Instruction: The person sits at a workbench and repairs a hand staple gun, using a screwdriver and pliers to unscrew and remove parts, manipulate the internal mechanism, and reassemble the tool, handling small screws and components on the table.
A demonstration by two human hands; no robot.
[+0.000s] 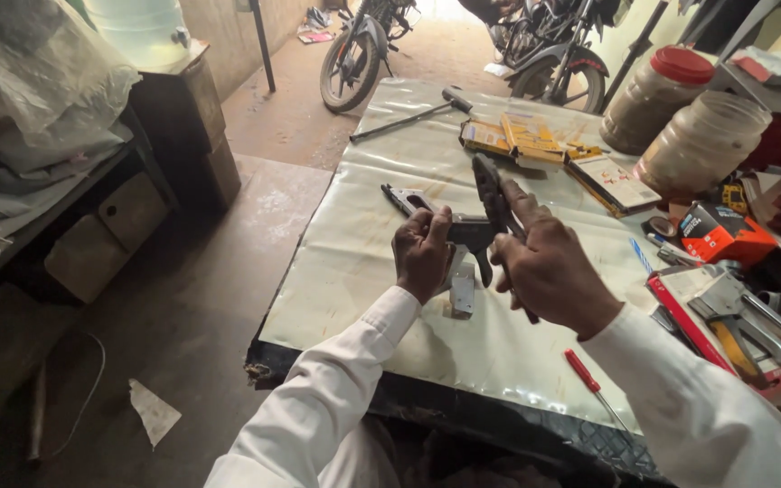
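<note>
My left hand (pixel 422 251) grips a dark metal part (pixel 467 230) above the plastic-covered table (pixel 363 244). My right hand (pixel 549 269) holds dark pliers (pixel 490 194), jaws pointing up and away, closed against that part. Both hands are close together near the table's middle. A small grey metal bracket (pixel 462 295) lies on the table just under my hands. Behind my left hand rests another plier-like tool (pixel 404 199). White sleeves cover both arms.
A hammer (pixel 413 116) and yellow packets (pixel 512 137) lie at the far end. Two large jars (pixel 680 117) stand at the back right. A red screwdriver (pixel 589 380), wrenches (pixel 743 312) and an orange box (pixel 720 233) crowd the right side. Motorcycles (pixel 359 50) stand beyond; cluttered shelves at left.
</note>
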